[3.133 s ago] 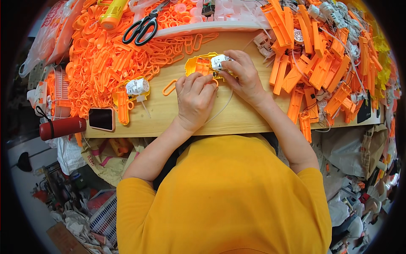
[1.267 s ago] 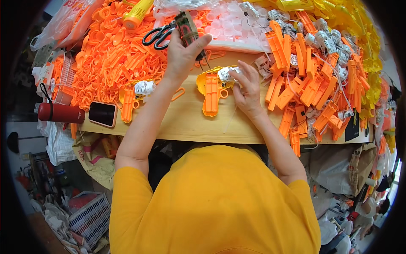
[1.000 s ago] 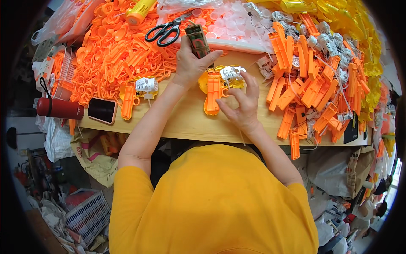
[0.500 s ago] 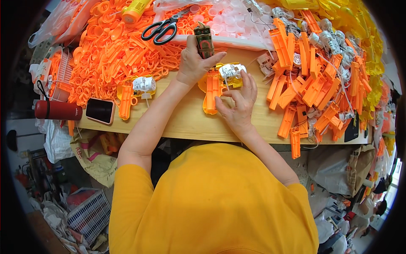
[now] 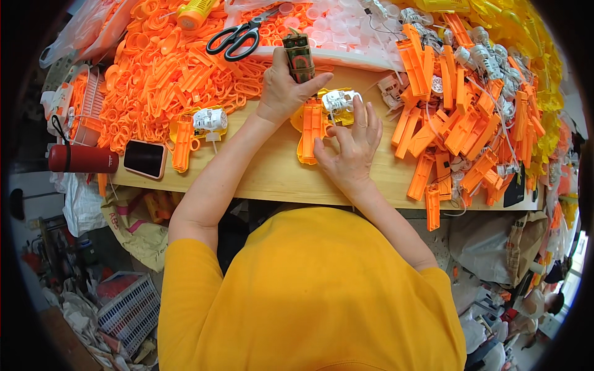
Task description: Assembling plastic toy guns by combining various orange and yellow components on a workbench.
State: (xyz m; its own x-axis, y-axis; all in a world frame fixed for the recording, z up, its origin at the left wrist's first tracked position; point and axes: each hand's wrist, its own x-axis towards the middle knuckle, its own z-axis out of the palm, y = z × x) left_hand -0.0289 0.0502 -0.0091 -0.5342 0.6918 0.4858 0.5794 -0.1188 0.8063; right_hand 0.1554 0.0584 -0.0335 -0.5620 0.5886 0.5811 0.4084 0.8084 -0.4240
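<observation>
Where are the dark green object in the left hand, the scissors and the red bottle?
Dark green object (image 5: 299, 58): head view, middle of its body.
Scissors (image 5: 254, 25): head view, near the pivot.
Red bottle (image 5: 88, 159): head view, side of its body.

Left hand (image 5: 284, 93) gripping a dark green block-shaped tool (image 5: 299, 57), right hand (image 5: 351, 151) beside a yellow-and-orange assembly (image 5: 312, 127) on the wooden table (image 5: 266, 179), fingers partly curled, contact unclear, similar assembly (image 5: 183, 145) farther left, black-handled scissors (image 5: 252, 35) by the orange heap (image 5: 164, 77), phone (image 5: 145, 159) beside red bottle (image 5: 86, 159)
</observation>
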